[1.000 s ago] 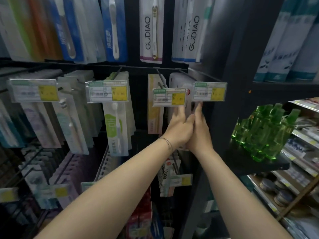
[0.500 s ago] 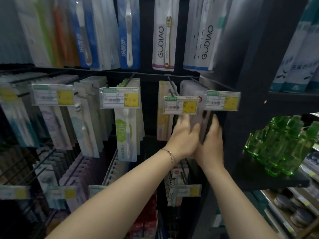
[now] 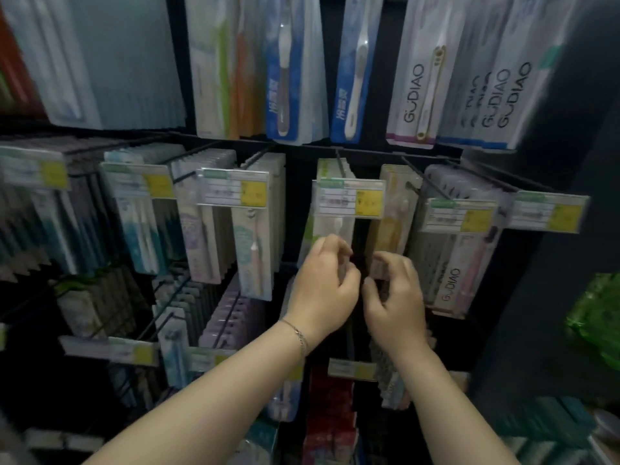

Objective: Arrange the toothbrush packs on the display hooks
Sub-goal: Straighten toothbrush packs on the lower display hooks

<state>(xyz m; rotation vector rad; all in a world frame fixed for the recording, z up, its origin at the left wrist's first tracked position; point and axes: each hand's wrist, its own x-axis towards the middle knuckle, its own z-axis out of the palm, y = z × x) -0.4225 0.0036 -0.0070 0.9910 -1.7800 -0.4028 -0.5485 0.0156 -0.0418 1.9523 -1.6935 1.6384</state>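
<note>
In the head view, most of the job is looking done: rows of toothbrush packs are already hanging on the hooks (image 3: 341, 164) across the rack, each behind a price tag (image 3: 349, 198). The left hand (image 3: 323, 286) is curling its fingers round the lower end of a green-and-white pack (image 3: 330, 226) hanging at its twelve o'clock. The right hand (image 3: 397, 300), just beside it at three o'clock, is seemingly pinching the bottom of a yellow pack (image 3: 389, 229), though blur is hiding the fingertips. What is likely remaining is straightening these two middle rows; whether loose packs are still waiting cannot be told.
</note>
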